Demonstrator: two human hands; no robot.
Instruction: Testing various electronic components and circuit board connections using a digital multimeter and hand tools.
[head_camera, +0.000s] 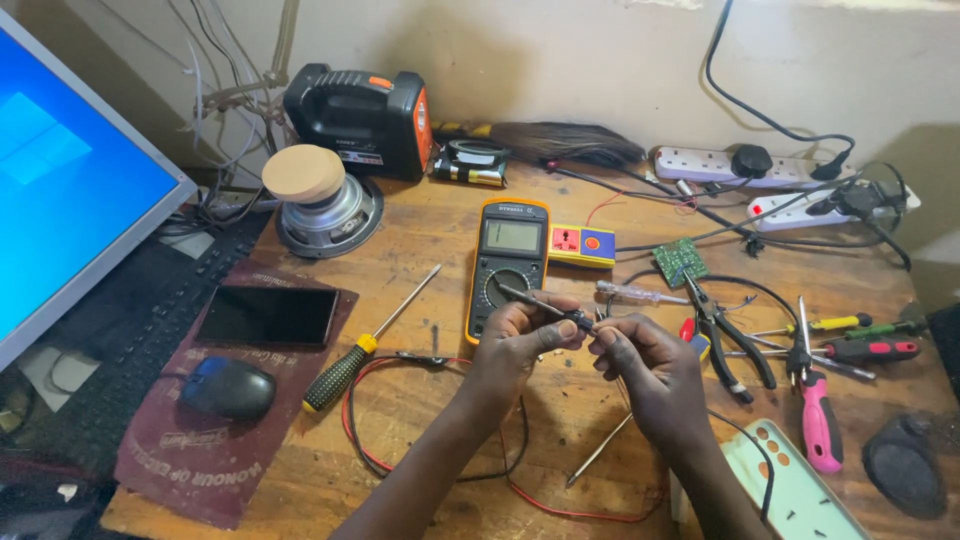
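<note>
At the far left a lit blue monitor (70, 190) leans over a black keyboard (150, 310). In front of it a maroon mat (215, 450) carries a dark smartphone (266, 316) and a black mouse (229, 388). Behind them sit a loudspeaker driver (325, 205) capped by a round tan disc, and a black and orange portable lamp (362, 118).

A screwdriver (368, 343) with a black and yellow handle lies slanted on the wooden bench (420, 250), just beside a loop of red and black wire (400, 440).

The left hand (515, 345) is pinched shut on a slim multimeter probe (535, 298), whose tip meets a small dark component (582, 320) held above the bench, in front of the yellow-cased digital multimeter (507, 262). The right hand (645, 365) closes its fingertips on that component from the other side, so both hands meet on it.

The component looks tiny, light and rigid, easy to drop or let spin; a fingertip pinch on its body, clear of the contact point, seems the safest hold. The probe is stiff and light, best held along its insulated shaft.

Further right lie a small green circuit board (681, 261), black-handled pliers (728, 335), a pink-handled tool (820, 420), several screwdrivers (860, 350), and white power strips (720, 165) against the wall.
</note>
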